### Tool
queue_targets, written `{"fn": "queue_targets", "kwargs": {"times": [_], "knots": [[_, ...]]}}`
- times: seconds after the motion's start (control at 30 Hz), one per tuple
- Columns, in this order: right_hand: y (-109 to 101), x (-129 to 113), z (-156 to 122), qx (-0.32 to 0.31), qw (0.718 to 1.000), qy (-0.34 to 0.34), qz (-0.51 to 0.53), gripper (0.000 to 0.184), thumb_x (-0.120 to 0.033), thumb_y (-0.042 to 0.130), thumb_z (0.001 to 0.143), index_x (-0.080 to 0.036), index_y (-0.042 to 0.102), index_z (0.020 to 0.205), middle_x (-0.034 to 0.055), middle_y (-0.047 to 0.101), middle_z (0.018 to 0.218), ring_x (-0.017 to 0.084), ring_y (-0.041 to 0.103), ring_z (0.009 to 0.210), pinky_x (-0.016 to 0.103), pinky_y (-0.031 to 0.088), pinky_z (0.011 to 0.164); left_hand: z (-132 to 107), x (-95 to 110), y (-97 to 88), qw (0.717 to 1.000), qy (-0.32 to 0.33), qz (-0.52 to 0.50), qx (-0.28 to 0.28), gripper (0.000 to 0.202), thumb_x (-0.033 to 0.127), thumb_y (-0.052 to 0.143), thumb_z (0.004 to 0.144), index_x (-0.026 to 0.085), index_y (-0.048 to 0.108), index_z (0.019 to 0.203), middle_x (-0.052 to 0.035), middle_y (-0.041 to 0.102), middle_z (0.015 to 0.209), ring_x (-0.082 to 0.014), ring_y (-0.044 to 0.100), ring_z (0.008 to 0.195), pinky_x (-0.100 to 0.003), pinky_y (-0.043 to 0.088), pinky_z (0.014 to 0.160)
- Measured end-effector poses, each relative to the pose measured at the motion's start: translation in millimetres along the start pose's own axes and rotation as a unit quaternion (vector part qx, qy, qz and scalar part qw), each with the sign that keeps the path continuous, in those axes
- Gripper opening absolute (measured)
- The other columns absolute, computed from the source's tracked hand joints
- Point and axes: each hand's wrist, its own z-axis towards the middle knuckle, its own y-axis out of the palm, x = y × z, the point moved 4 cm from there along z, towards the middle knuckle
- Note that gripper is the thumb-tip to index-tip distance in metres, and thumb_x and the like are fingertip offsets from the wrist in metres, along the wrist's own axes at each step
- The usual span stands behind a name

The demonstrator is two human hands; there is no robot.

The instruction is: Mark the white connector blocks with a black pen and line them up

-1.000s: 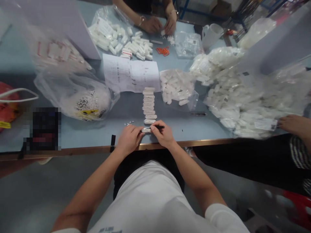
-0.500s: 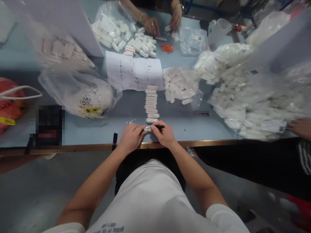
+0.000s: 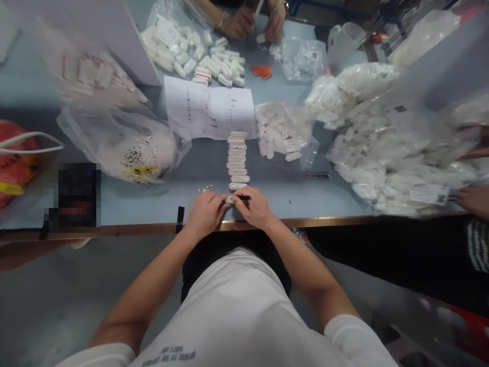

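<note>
As the person sits at the pale blue, brown-edged table (image 3: 145, 201), the left hand (image 3: 206, 214) is closed, its fingers pinching one end of a small white perforated plastic block (image 3: 229, 200). The right hand (image 3: 254, 206) is clenched around a slim black tool (image 3: 244, 198), which lies across the block's far side, and its fingers press close against the block.

The block sits just in front of the near end of a straight column of white rectangular plastic pieces (image 3: 237, 158). Tiny white bits (image 3: 205, 189) lie just left of that column's near end. Further left stands a clear plastic bag (image 3: 126, 148) holding something white, with black and yellow printing. Just right of the column is a clear bag of white plastic pieces (image 3: 282, 130), and well beyond it a large heap of bagged white pieces (image 3: 393, 153), with another person's hand (image 3: 473, 200) at its edge. Past the column's far end lies a printed white paper sheet (image 3: 208, 107), and further on, a co-worker's two hands (image 3: 255, 23) work among loose white pieces (image 3: 217, 63).
</note>
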Motion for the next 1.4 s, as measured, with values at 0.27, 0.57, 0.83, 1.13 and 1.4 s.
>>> {"fn": "queue_targets", "kwargs": {"times": [0.27,0.57,0.83,1.13,1.4], "knots": [[-28,7,-18,0.099,0.993,-0.017,0.068,0.018,-0.033,0.051,0.096,-0.023,0.066,0.093,0.0033,0.067,0.083,0.017,0.061,0.078,0.033,0.049,0.074,-8,-16,-9.1,0.971,-0.198,-0.130,0.024,0.026,0.043,0.067,0.085,0.021,0.069,0.099,-0.0030,0.072,0.086,-0.0178,0.065,0.079,-0.028,0.049,0.076],[-26,1,-16,0.071,0.985,-0.118,-0.100,0.026,-0.028,0.043,0.099,-0.020,0.066,0.090,0.0100,0.064,0.097,0.021,0.055,0.091,0.036,0.044,0.083,-11,-26,-24.2,0.908,-0.321,-0.268,0.035,0.026,0.046,0.068,0.080,0.025,0.075,0.093,-0.0006,0.076,0.094,-0.0183,0.068,0.087,-0.030,0.049,0.082],[5,10,-12,-0.044,0.963,-0.113,-0.243,0.029,-0.027,0.045,0.101,-0.017,0.063,0.120,0.0081,0.067,0.091,0.019,0.055,0.083,0.033,0.032,0.075,-5,-22,-29.1,0.916,-0.294,-0.272,0.034,0.030,0.045,0.064,0.082,0.022,0.072,0.099,-0.0030,0.074,0.096,-0.0172,0.066,0.085,-0.029,0.050,0.081],[4,12,-13,-0.032,0.976,-0.111,-0.186,0.027,-0.036,0.046,0.101,-0.017,0.066,0.100,0.0062,0.068,0.086,0.018,0.056,0.081,0.033,0.030,0.074,6,-3,-34.5,0.947,-0.273,-0.169,-0.002,0.021,0.037,0.057,0.085,0.022,0.068,0.095,0.0003,0.075,0.092,-0.0137,0.065,0.076,-0.025,0.044,0.067],[3,11,-12,-0.034,0.976,-0.111,-0.185,0.029,-0.037,0.047,0.101,-0.016,0.067,0.099,0.0064,0.068,0.084,0.019,0.056,0.079,0.033,0.029,0.073,9,-1,-27.7,0.909,-0.290,-0.298,0.022,0.021,0.040,0.066,0.078,0.020,0.067,0.083,0.0000,0.071,0.080,-0.0138,0.064,0.073,-0.026,0.050,0.072]]}}
